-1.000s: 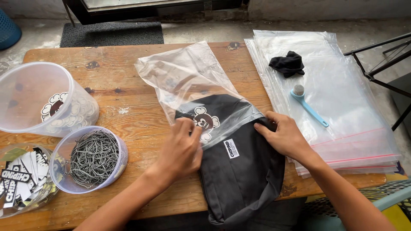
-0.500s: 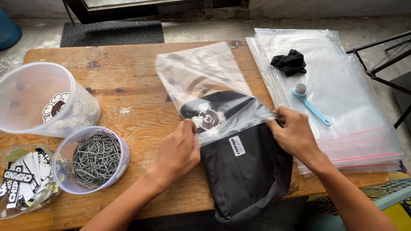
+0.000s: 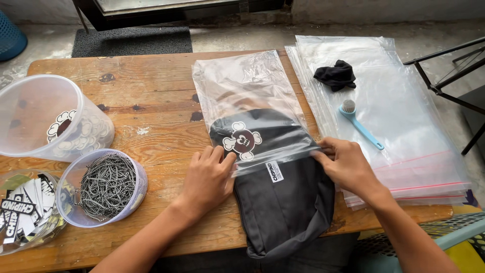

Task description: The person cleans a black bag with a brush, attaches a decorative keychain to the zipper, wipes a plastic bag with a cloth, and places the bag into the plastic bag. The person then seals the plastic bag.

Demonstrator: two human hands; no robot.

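Observation:
A folded black garment (image 3: 283, 202) with a white cartoon print and a small white label lies on the wooden table (image 3: 151, 91), its upper part inside a clear plastic bag (image 3: 242, 86). My left hand (image 3: 209, 177) grips the bag's open edge on the left side, fingers on the plastic beside the print. My right hand (image 3: 346, 164) pinches the same edge on the right side. The lower half of the garment sticks out of the bag toward me and hangs over the table's near edge.
A stack of clear zip bags (image 3: 404, 116) lies at right with a black cloth (image 3: 335, 75) and a blue brush (image 3: 359, 124) on it. At left stand a tub of badges (image 3: 50, 119), a tub of ball chains (image 3: 103, 187) and a tub of stickers (image 3: 22, 215).
The bag and garment have slid a little to the right and straightened, and the bag now covers slightly more of the garment. Both hands stayed on the bag's open edge.

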